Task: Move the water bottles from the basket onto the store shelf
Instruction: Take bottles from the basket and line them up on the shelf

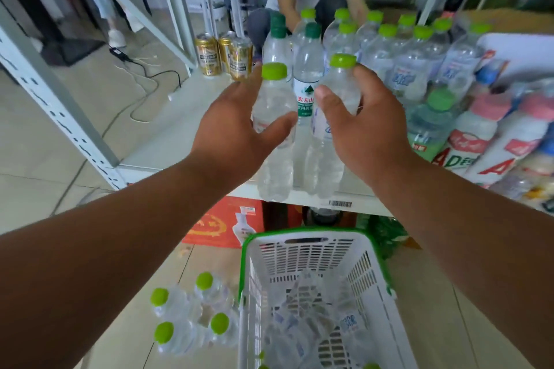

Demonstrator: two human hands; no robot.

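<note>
In the head view, both bare arms reach forward to the front edge of the white store shelf [168,141]. The left hand [236,126] has its grip wrapped about a clear water bottle with a lime cap [274,141], thumb in front and fingers behind; the bottle stands upright at the shelf's front edge. The right hand [356,126] has its grip closed about a second lime-capped bottle [335,99], thumb on the near side, fingers curled over the far shoulder; this bottle is also upright at the shelf edge, just right of the first. Between the two held bottles, slightly farther back on the shelf, stands a dark-green-capped bottle with a green and white label [307,81]. Behind and to the right on the shelf is a cluster of lime-capped bottles [401,48]. At the back left of the shelf stand gold cans [224,54]. Pink-capped drink bottles [479,135] fill the shelf's right end. Below the shelf, on the floor, sits a white basket with a green rim [314,252], with clear bottles lying in it, blurred. Left of the basket, a pack of lime-capped bottles [189,317] rests on the floor.
</note>
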